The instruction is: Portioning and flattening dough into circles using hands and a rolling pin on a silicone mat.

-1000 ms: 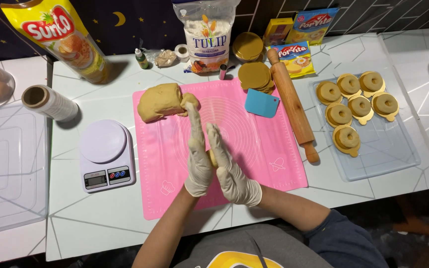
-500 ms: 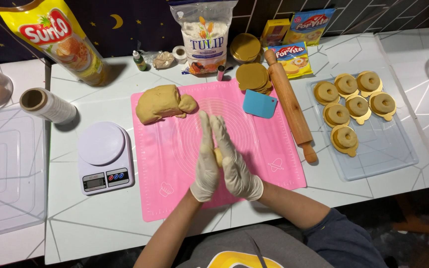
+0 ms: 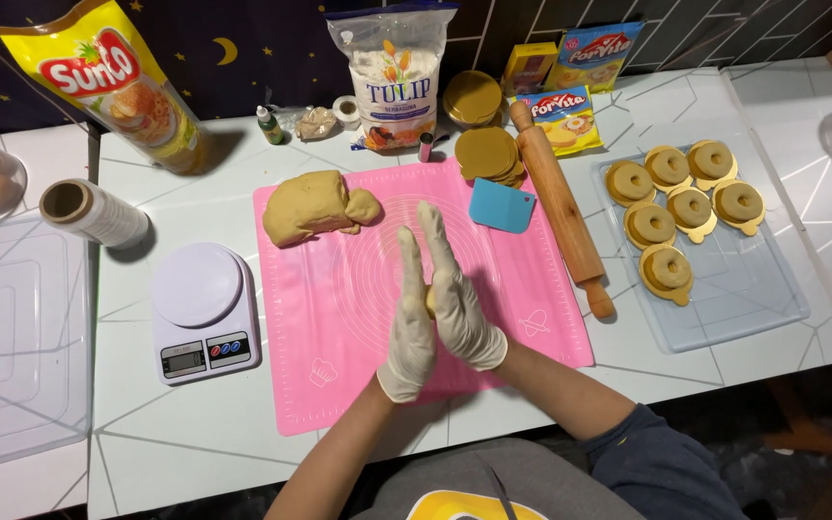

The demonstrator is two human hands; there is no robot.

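Single view from a head-worn camera, looking steeply down and forward over a white table (image 3: 195, 443) from the wearer's side. The pink mat (image 3: 339, 318) sits near frame centre, the gloved left hand (image 3: 409, 323) and right hand (image 3: 456, 294) close below the lens (forearms enter from the bottom edge). The dark wall (image 3: 272, 48) bounds the far edge; no second view overlaps.

Both hands wear thin, whitish disposable gloves of a stretchy, slightly wrinkled material: the left hand (image 3: 409, 332) and the right hand (image 3: 458, 294) are covered to the wrist, where each glove ends in a rolled cuff. The forearms are bare up to the elbows. A dark blue sleeve (image 3: 662, 462) covers the right upper arm, and the grey shirt front (image 3: 455, 481) bears a yellow printed emblem.
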